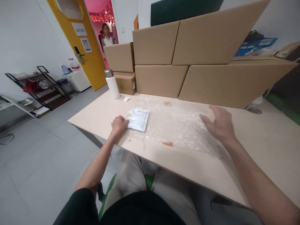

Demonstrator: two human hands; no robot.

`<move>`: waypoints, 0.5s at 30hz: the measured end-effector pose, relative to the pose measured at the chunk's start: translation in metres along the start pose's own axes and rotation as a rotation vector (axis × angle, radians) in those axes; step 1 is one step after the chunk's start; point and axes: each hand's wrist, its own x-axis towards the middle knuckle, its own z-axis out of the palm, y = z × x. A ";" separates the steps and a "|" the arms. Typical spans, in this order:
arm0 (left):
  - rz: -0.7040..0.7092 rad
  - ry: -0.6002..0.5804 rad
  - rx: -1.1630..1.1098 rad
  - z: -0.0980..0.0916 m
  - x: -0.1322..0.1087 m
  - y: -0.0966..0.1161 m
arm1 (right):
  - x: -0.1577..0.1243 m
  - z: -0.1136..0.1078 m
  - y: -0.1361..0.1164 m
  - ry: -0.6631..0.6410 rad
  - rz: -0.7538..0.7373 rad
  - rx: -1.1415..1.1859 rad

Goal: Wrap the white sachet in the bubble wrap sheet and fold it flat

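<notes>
A clear sheet of bubble wrap lies spread on the light wooden table. On its left part rests a small white flat pouch. My left hand has its fingers curled, pinching the pouch's near left corner. My right hand hovers over or presses the right part of the wrap, fingers stretched out and apart, holding nothing. Small brown tape bits sit on the wrap near the front edge, and another brown bit lies at the back.
Stacked cardboard boxes wall off the table's far side. A white bottle with a metal cap stands at the back left, a crumpled white scrap beside it. A yellow door, a black shelf rack and a person in the doorway are farther left.
</notes>
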 end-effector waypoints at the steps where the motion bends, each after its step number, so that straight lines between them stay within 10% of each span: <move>1: -0.002 -0.016 -0.001 -0.002 0.001 0.000 | -0.001 0.007 -0.018 -0.002 -0.101 0.028; 8: -0.028 -0.104 -0.059 -0.014 0.007 0.004 | -0.033 0.117 -0.150 -0.584 -0.385 0.234; 15: 0.201 -0.047 -0.298 -0.035 -0.005 0.037 | -0.039 0.148 -0.164 -0.668 -0.102 0.549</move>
